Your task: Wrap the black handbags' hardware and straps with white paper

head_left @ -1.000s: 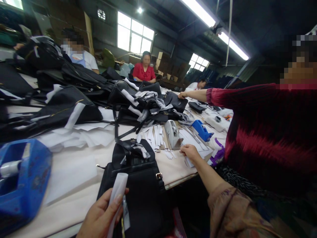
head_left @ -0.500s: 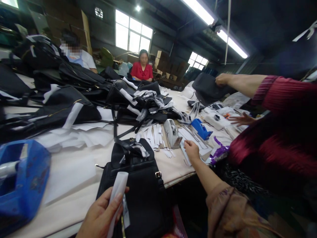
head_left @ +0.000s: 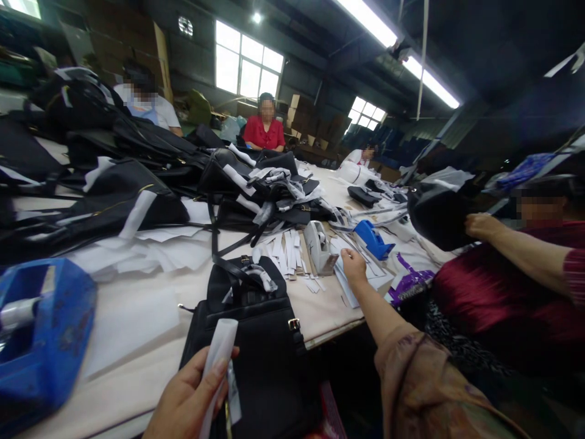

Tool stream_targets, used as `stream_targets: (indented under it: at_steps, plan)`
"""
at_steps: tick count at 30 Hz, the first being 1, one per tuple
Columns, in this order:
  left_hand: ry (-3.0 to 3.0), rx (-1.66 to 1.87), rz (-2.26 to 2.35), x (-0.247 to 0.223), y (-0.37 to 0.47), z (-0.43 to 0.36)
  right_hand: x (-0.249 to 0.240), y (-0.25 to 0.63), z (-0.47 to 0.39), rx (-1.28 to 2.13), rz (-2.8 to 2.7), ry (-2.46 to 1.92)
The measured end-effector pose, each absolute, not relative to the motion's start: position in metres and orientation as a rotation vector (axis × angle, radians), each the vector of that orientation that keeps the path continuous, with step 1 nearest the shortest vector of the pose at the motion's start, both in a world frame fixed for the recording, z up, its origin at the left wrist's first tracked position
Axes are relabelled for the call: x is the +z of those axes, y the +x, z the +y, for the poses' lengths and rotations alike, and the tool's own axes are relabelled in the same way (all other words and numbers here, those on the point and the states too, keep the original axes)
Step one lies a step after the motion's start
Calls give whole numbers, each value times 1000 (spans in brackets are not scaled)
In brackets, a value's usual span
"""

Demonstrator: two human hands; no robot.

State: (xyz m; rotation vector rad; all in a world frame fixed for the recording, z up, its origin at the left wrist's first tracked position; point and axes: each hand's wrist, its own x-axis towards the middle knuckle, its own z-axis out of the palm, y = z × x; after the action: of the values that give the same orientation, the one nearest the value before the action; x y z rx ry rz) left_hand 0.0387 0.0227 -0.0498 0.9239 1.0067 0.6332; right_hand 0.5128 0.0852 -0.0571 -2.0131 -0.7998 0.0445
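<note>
In the lower middle of the head view, my left hand [head_left: 194, 390] is closed around a folded white paper strip [head_left: 222, 338]. The strip stands upright in front of a black leather bag [head_left: 260, 341] with a gold buckle and a wrapped handle. A small clear plastic piece hangs beside my fingers. My right hand [head_left: 354, 266] reaches forward, fingers pinched together close to the cutting edge of a grey tape dispenser [head_left: 317, 249]. Whatever lies between those fingertips is too small to make out. White sheets [head_left: 346, 283] lie under and beside this hand.
A large blue tape dispenser [head_left: 59, 341] stands front left; a smaller blue dispenser [head_left: 372, 239] stands beyond my right hand. Black bags [head_left: 150, 146] are heaped at the back. Cut paper strips [head_left: 286, 253] lie mid-table. At right, a co-worker in dark red holds a black bag [head_left: 439, 216].
The co-worker on the right has leaned lower and brought the black bag rightward and down. My right hand has moved slightly, still by the grey dispenser. My left hand holds nearly the same position.
</note>
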Motion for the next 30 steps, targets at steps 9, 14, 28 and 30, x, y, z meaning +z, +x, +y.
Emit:
stream_targets:
  at_steps: [9, 14, 28, 30]
  plan:
    - [928, 664, 970, -55, 38, 23, -41, 535, 108, 530, -859, -2044]
    - [930, 640, 992, -53, 38, 22, -44, 535, 109, 658, -787, -2040]
    - [918, 663, 968, -55, 37, 23, -18, 521, 118, 675, -731, -2078]
    - [914, 671, 964, -54, 37, 23, -11, 517, 116, 627, -780, -2086]
